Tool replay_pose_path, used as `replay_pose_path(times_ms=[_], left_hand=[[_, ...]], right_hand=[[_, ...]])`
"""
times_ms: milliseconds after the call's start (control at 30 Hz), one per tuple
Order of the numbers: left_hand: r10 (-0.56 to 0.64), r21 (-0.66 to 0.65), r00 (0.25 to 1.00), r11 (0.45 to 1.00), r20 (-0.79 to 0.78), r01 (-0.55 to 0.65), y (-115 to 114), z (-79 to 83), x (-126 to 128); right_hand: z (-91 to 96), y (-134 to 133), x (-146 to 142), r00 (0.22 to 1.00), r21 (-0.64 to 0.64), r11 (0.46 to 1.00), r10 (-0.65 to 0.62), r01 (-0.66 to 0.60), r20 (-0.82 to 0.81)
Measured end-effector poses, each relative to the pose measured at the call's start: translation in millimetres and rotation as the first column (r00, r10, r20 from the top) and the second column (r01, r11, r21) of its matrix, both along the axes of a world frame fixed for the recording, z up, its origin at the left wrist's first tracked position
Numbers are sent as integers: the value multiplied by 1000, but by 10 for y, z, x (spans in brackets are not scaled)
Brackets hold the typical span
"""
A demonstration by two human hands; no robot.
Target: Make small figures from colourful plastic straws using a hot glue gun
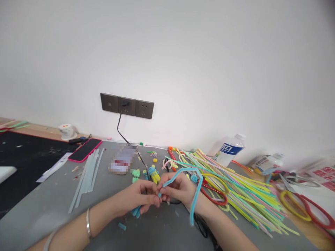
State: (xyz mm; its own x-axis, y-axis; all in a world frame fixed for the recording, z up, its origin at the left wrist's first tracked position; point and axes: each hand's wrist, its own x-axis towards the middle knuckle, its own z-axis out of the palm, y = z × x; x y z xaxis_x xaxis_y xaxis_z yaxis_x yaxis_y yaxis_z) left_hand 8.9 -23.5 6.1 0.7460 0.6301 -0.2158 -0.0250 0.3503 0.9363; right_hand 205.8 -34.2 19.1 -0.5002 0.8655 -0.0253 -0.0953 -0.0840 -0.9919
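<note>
A bent light-blue pipe cleaner [200, 190] arches over my right hand [180, 188], whose closed fingers pinch it near one end. Its long free part bends down past my right wrist. My left hand [143, 197] meets the right one, with thumb and forefinger closed at that same short end. Under the left palm show short blue fuzzy pieces [136, 212]; whether that hand holds them too, I cannot tell. Just beyond my fingers lie a yellow and blue pipe-cleaner figure [154, 175] and a green figure [135, 175]. A blue scrap [122, 226] lies nearer me.
A heap of coloured pipe cleaners [243, 195] spreads at right, with red-yellow scissors [214, 190] on it and a second pair of scissors [306, 209] farther right. A white bottle [230, 150] stands behind. At left are glue sticks [87, 174] and a pink-edged phone [85, 150]. A black cable [142, 160] crosses the mat.
</note>
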Motion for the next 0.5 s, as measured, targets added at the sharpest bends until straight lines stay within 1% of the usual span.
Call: replay_pose_path(times_ms=[100,200,300,400,500], left_hand=[[-8,-42,1000,999,-29,6,20,-21,-18],[-43,-6,996,999,-75,43,49,-19,-38],[-45,28,994,998,-99,48,70,5,-54],[-45,4,993,999,-107,46,73,16,-65],[-70,-9,993,998,-99,69,64,7,-68]], right_hand=[[-40,1,6,997,15,1000,12,-11,-77],[-96,-6,13,993,30,999,20,-16,-119],[-149,-9,19,992,43,999,-6,11,-124],[-190,-4,17,993,50,998,-29,35,-112],[-207,-1,-6,992,76,996,-35,44,-118]])
